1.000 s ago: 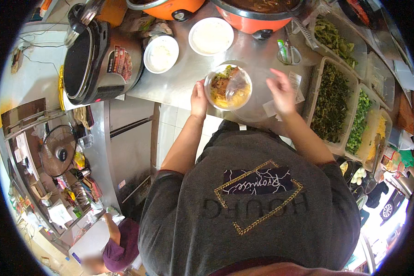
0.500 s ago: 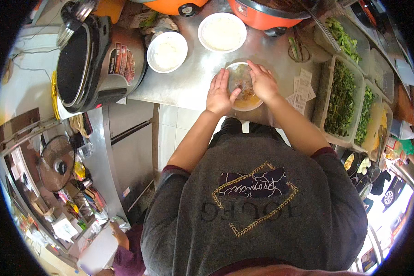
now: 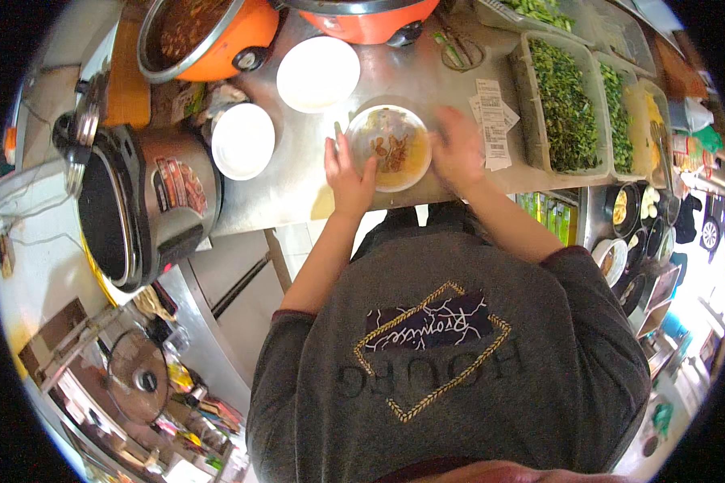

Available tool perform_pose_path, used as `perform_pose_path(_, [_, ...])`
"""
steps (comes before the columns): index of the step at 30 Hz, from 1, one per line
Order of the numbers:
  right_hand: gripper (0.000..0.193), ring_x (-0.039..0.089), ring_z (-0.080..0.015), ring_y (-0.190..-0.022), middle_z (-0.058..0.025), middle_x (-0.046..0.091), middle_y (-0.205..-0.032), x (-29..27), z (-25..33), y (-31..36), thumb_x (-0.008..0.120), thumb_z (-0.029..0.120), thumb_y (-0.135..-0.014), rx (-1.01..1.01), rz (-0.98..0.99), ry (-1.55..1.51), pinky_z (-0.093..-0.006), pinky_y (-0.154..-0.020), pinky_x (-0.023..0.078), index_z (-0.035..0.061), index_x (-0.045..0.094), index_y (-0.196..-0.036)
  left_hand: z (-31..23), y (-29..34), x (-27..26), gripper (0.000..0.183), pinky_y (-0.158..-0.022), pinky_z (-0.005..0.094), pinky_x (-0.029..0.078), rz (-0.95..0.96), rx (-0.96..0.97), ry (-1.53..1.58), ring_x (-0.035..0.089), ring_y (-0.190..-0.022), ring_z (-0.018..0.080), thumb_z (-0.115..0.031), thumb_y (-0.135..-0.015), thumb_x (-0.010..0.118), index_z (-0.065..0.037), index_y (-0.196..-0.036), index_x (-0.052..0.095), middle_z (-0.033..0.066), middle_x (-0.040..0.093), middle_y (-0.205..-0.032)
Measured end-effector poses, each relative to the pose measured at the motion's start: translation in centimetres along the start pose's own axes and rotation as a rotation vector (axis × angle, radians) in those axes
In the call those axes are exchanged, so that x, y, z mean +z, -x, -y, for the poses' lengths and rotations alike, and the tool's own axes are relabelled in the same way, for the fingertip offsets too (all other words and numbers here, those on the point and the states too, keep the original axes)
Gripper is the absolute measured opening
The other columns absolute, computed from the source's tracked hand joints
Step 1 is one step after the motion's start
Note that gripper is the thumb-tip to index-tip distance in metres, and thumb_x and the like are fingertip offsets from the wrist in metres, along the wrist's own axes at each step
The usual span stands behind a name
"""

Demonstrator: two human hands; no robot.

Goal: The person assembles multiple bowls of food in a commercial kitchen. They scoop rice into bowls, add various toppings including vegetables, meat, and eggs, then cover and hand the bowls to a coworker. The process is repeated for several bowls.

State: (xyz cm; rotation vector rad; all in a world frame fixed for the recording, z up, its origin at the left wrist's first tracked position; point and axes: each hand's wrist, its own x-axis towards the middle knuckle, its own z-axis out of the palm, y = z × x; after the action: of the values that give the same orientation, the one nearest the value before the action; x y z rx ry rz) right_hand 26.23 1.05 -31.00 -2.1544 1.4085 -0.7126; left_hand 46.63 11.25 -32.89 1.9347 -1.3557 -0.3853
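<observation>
- The shiny steel table (image 3: 290, 185) is the biggest thing, and everything here sits on it.
- A big silver and black cooker (image 3: 161, 201) stands on the left.
- An orange cooker (image 3: 258, 32) and a red-orange cooker (image 3: 362, 26) sit at the back. The top edge cuts off the second one.
- A clear tub (image 3: 532, 113) full of chopped greens is on the right.
- The food bowl (image 3: 395, 188) is near the front edge, between the two hands. It looks thin and light, but the food should give it some weight. It may bend if squeezed hard. Both palms around the sides, just under the rim, seems the best hold.
- A clear lid (image 3: 389, 133) seems to lie over the food. It looks thin, bendy and maybe slippery. I cannot tell if its edge is pressed down all the way.
- Two white bowls (image 3: 317, 106) (image 3: 243, 171) stand behind. They shine too bright to see what is inside.
- The right hand (image 3: 459, 153) is by the bowl's right side. It is blurry, so I cannot tell its grip or if it touches.
- The left hand (image 3: 350, 183) has its fingers spread wide, thumb by the left rim.
</observation>
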Motion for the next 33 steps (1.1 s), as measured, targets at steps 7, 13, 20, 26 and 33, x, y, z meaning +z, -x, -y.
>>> perform_pose_path(7, [0.060,0.056,-0.0357,-0.104,-0.0200,0.059,-0.112,-5.3,-7.4,2.1,0.066,0.027,-0.082,0.610,-0.015,0.268,-0.0484,-0.087,0.045,0.0102,0.039,-0.132,0.2,1.2,-2.4,0.072,-0.106,0.0477,0.025,-0.025,0.012,0.116,0.025,-0.128,0.0414,-0.020,-0.078,0.071,-0.003,-0.137,0.034,0.0255,0.021,-0.139])
perform_pose_path(13, [0.052,0.064,-0.0332,-0.079,-0.0155,0.065,-0.087,-6.0,-6.6,-1.6,0.065,0.018,-0.084,0.640,-0.259,-0.087,-0.0424,-0.069,0.050,0.0120,0.040,-0.130,-1.2,0.7,-4.3,0.063,-0.103,0.0423,0.032,-0.019,-0.079,0.204,0.037,-0.124,0.0343,-0.018,-0.081,0.070,-0.003,-0.134,0.040,0.0225,0.031,-0.137])
perform_pose_path(20, [0.065,0.061,-0.0174,-0.084,-0.0112,0.061,-0.096,-1.3,4.0,2.1,0.065,0.011,-0.083,0.078,0.402,-0.879,-0.0332,-0.075,0.051,0.0075,0.030,-0.138,-6.1,1.8,-3.3,0.052,-0.102,0.0391,0.036,0.500,-0.832,1.807,0.049,-0.117,0.0221,-0.031,-0.093,0.056,-0.003,-0.134,0.042,0.0104,0.053,-0.127])
perform_pose_path(26, [0.084,0.059,-0.0291,-0.093,-0.0179,0.056,-0.103,0.8,3.3,-0.6,0.075,0.038,-0.072,0.207,0.235,-0.350,-0.0363,-0.084,0.047,0.0027,0.034,-0.136,-4.2,4.3,-5.4,0.039,-0.100,0.0413,0.042,-0.165,-0.769,1.251,0.052,-0.116,0.0245,-0.020,-0.099,0.046,-0.001,-0.133,0.042,0.0156,0.053,-0.124])
perform_pose_path(33, [0.073,0.051,-0.0314,-0.112,-0.0187,0.050,-0.119,5.2,1.3,-2.5,0.079,0.033,-0.070,0.262,0.316,-0.507,-0.0387,-0.097,0.042,0.0026,0.045,-0.127,-0.1,8.1,-4.8,0.044,-0.098,0.0450,0.044,-0.384,-0.829,1.120,0.049,-0.118,0.0292,-0.031,-0.100,0.043,-0.003,-0.135,0.039,0.0168,0.047,-0.128])
